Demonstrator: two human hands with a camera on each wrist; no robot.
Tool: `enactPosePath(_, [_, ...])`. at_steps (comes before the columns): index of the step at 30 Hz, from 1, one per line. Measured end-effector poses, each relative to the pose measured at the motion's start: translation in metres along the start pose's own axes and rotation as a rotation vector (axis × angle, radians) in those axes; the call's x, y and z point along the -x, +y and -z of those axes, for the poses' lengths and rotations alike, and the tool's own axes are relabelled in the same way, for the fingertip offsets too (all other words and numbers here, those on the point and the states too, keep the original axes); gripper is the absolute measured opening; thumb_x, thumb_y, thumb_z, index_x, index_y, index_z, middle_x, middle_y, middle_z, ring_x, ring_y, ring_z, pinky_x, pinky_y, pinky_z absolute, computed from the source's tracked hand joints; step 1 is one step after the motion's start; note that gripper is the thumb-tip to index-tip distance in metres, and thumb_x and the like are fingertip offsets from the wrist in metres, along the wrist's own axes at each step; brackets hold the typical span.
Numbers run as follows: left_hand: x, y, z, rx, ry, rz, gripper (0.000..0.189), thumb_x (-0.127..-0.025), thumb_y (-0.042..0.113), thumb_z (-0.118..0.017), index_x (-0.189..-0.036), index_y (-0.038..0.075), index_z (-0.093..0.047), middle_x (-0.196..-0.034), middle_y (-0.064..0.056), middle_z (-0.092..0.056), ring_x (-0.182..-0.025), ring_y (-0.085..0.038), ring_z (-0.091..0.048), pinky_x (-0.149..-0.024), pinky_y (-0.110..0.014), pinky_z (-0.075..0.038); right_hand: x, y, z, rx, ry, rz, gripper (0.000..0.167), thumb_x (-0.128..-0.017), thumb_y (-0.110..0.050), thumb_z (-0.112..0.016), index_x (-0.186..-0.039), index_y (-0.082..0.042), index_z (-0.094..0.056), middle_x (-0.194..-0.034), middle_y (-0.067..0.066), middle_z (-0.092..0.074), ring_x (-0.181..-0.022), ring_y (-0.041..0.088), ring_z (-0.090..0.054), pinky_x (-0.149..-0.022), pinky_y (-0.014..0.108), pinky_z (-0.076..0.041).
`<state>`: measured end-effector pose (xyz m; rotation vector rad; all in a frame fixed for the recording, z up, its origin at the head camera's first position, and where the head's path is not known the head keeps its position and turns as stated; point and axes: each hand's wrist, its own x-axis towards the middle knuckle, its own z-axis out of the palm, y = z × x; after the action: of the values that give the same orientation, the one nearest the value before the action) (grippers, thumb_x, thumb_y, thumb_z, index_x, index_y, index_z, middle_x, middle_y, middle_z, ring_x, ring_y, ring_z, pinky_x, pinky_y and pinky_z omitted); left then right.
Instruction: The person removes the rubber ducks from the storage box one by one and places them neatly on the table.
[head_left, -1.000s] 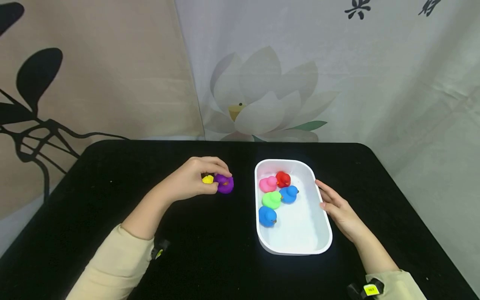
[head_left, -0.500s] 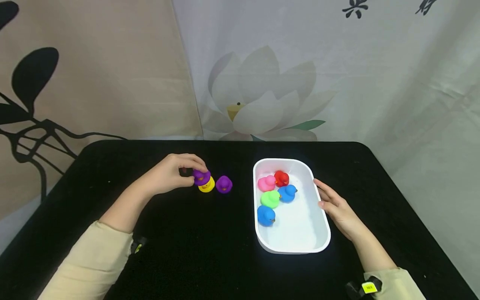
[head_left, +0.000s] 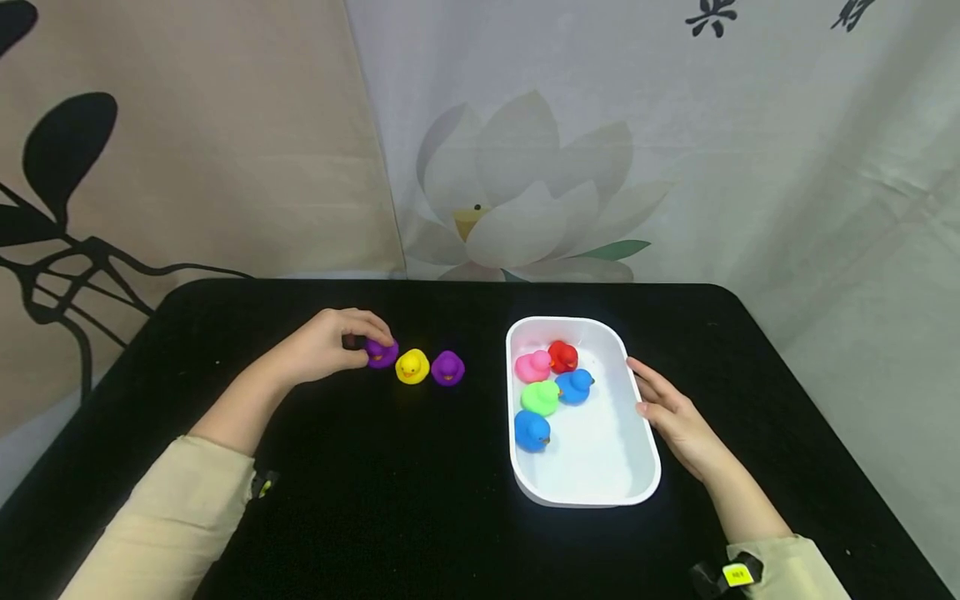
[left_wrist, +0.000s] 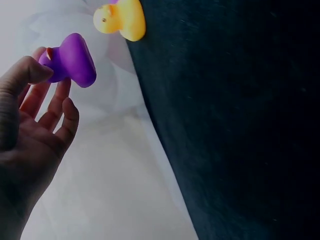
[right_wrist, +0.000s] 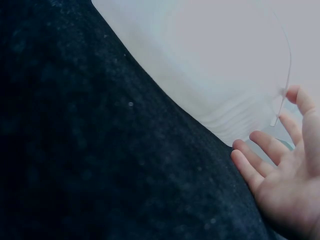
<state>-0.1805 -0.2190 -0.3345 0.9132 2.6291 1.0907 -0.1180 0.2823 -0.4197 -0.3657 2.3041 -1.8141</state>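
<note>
My left hand [head_left: 330,343] pinches a purple rubber duck [head_left: 382,354] between thumb and fingertips. In the left wrist view that purple duck [left_wrist: 77,60] is gripped by its head, with its base facing away from the palm. Just right of it a yellow rubber duck [head_left: 412,367] stands on the black table, and beyond that a second purple duck [head_left: 448,368]. At the white tray [head_left: 648,467], my right hand [head_left: 686,429] touches the right side with fairly straight fingers. The right wrist view has its fingertips [right_wrist: 240,145] against the tray's outer wall and the thumb by the rim.
Inside the tray, on its left half, sit a pink duck [head_left: 533,367], a red duck [head_left: 564,357], a green duck [head_left: 541,398] and two blue ducks [head_left: 532,432]. A printed cloth backdrop [head_left: 525,167] hangs behind the table's far edge.
My left hand has carried a purple duck leftward over the yellow one and now has it on the yellow duck's left. The other purple duck stays at the right. My right hand keeps its place.
</note>
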Motion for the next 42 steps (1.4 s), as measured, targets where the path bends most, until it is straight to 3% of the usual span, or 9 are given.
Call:
enactPosePath(18, [0.0,-0.03,-0.012,0.035,-0.055,0.046,0.032,-0.08,-0.008,-0.066,-0.107,0.008,-0.07,-0.117,-0.007,-0.062,-0.114,-0.031,-0.052,-0.09,-0.052,-0.045,0.0,0.001,0.0,-0.003,-0.002,-0.001,0.059,-0.098,-0.018,-0.05,-0.151,-0.011,-0.024,-0.152,0.019,-0.028,-0.121,0.015,-0.052,-0.098,0.056,-0.034])
enactPosePath(27, [-0.002,-0.034,-0.015,0.039,-0.096,0.074,0.032,-0.081,-0.008,-0.064,-0.108,0.007,-0.07,-0.119,-0.008,-0.061,-0.116,-0.033,-0.05,-0.093,-0.053,-0.044,0.0,0.0,0.0,-0.006,0.001,-0.004,0.06,-0.098,-0.018,-0.05,-0.151,-0.01,-0.024,-0.152,0.02,-0.028,-0.119,0.011,-0.053,-0.097,0.056,-0.034])
enactPosePath(42, [-0.002,-0.039,-0.018,0.041,-0.09,0.071,0.031,-0.08,-0.012,-0.062,-0.104,0.005,-0.071,-0.118,-0.01,-0.062,-0.115,-0.034,-0.052,-0.093,-0.049,-0.046,0.0,0.001,0.0,0.004,0.002,0.003,0.06,-0.098,-0.018,-0.05,-0.151,-0.009,-0.023,-0.151,0.02,-0.029,-0.119,0.012,-0.053,-0.097,0.056,-0.035])
